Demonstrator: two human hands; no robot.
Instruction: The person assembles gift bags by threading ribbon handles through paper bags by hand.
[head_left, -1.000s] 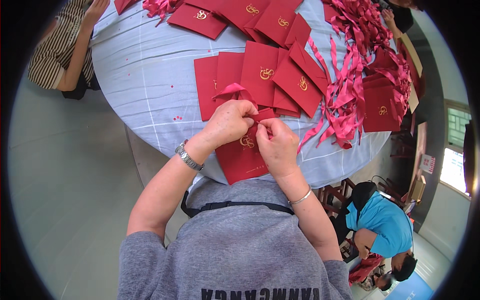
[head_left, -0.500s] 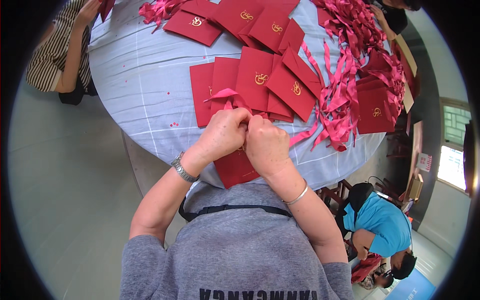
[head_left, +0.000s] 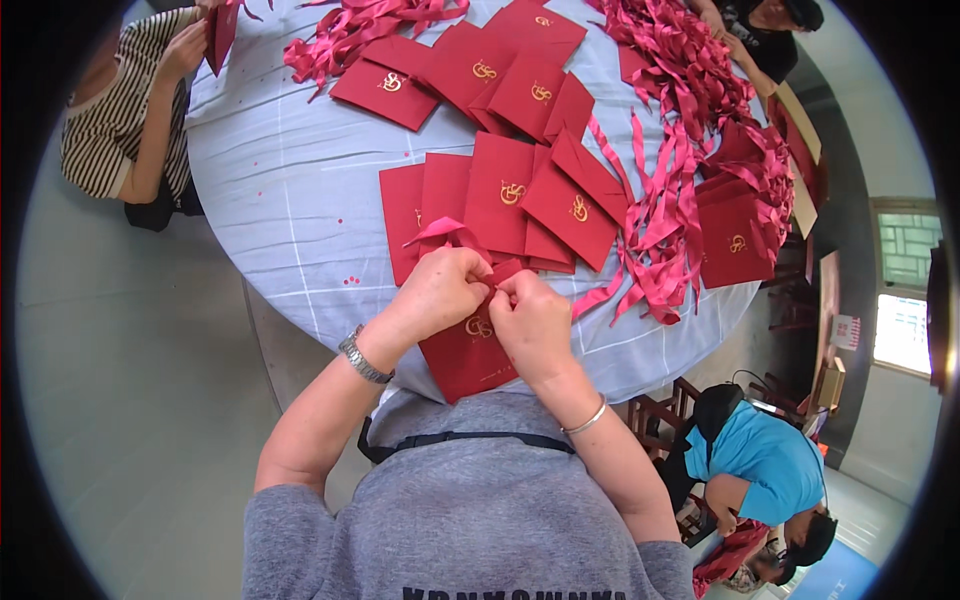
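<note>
A flat red paper bag (head_left: 466, 355) with a gold emblem lies at the table's near edge, close against my body. Both hands meet at its far end. My left hand (head_left: 438, 288) is closed in a pinch on a pink ribbon (head_left: 447, 231), whose loop rises behind the fingers. My right hand (head_left: 534, 322) is closed beside it, thumb and forefinger pinching the bag's far edge. The fingers hide just where the ribbon meets the paper. Several more red bags (head_left: 500, 180) lie fanned out just beyond my hands.
Loose pink ribbons (head_left: 655, 240) spread over the right of the round, blue-clothed table (head_left: 300, 200). Farther off lie more red bags (head_left: 385, 92). A person in stripes (head_left: 130, 110) holds a red bag at far left; others are at far right and in blue (head_left: 765, 445) at lower right.
My hands have moved slightly apart, uncovering the bag's emblem and far edge between them. The table and the bags sit a little lower in the picture.
</note>
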